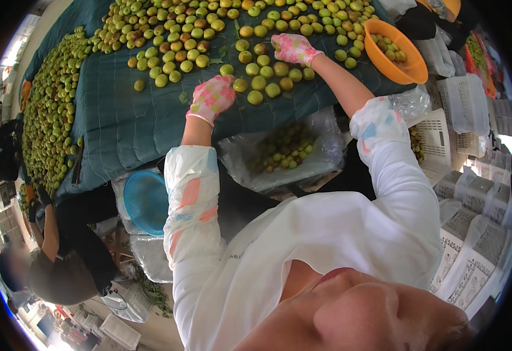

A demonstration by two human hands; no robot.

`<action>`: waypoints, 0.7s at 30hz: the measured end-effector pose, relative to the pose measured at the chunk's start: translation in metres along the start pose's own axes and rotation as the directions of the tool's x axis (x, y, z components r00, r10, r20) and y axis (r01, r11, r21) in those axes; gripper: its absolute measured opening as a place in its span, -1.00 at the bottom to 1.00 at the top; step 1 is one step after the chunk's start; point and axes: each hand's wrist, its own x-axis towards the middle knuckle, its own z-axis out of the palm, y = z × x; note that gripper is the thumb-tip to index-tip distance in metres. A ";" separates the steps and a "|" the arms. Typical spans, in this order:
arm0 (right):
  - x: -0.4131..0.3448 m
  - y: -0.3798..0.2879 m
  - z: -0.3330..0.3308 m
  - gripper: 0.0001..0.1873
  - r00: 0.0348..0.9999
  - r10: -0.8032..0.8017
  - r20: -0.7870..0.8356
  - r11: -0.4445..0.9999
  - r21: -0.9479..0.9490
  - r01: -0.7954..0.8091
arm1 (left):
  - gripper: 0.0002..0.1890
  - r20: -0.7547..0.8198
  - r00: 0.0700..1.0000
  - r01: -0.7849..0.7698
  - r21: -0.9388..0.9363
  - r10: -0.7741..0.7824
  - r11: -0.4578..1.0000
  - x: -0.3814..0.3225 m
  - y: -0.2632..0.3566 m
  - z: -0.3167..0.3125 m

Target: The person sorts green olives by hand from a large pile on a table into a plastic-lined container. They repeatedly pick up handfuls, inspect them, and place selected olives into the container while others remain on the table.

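My left hand (213, 98), in a pink flowered glove, reaches over a table covered with a dark green quilted cloth (119, 118). Its fingers are at a green jujube-like fruit (227, 70); whether they grip it cannot be told. In a matching glove, my right hand (294, 48) lies farther out among the fruits, its fingers curled and their tips partly hidden. Between the hands is a loose group of green and brownish fruits (259, 82). A larger spread of them (172, 44) covers the far side of the table.
An orange plastic basket (418, 72) with fruits stands at the right table edge. Below the near edge is a plastic-lined crate (326, 162) holding fruits, with a blue basin (146, 202) to its left. Co-workers are at the left, beside a big fruit heap (49, 118). White boxes (471, 263) stand at right.
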 end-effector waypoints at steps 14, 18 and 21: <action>-0.011 0.103 -0.029 -0.40 1.000 -0.004 0.017 0.943 0.334 -0.002 | -0.58 0.004 0.999 0.040 -0.011 -0.040 0.999 -0.005 0.001 -0.006; -0.030 0.100 -0.039 -0.46 1.000 0.002 0.007 0.744 0.668 -0.006 | -0.58 0.013 0.998 0.054 -0.020 -0.054 0.998 -0.006 0.003 -0.007; -0.040 0.095 -0.033 -0.58 0.994 0.086 -0.062 0.773 0.633 -0.027 | -0.58 0.007 0.999 0.047 -0.013 -0.047 0.999 -0.007 0.001 -0.005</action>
